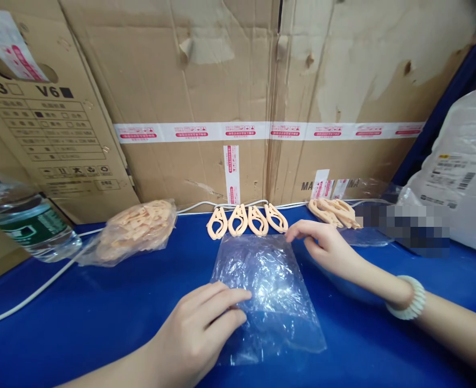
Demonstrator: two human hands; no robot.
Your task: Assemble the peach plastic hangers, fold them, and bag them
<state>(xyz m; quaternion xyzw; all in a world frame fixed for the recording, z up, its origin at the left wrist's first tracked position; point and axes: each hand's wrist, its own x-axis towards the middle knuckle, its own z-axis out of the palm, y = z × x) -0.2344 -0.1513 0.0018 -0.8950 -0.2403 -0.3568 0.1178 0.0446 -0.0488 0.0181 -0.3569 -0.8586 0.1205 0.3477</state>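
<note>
A clear plastic bag (268,291) lies flat on the blue table (100,307) in front of me. My left hand (200,328) rests on its near left part, fingers stretched flat and pressing the film down. My right hand (327,245) is at the bag's far right corner, fingers loosely curled and touching the edge; a pale bead bracelet is on that wrist. Just beyond the bag, several peach plastic clips (246,220) lie in a row against the cardboard wall.
A filled bag of the same clips (135,230) lies at the left, a water bottle (23,218) farther left. More clips (335,212) lie on clear film at the right, beside a white parcel (460,172). Cardboard boxes (238,97) close off the back; a white cable (32,293) crosses the table.
</note>
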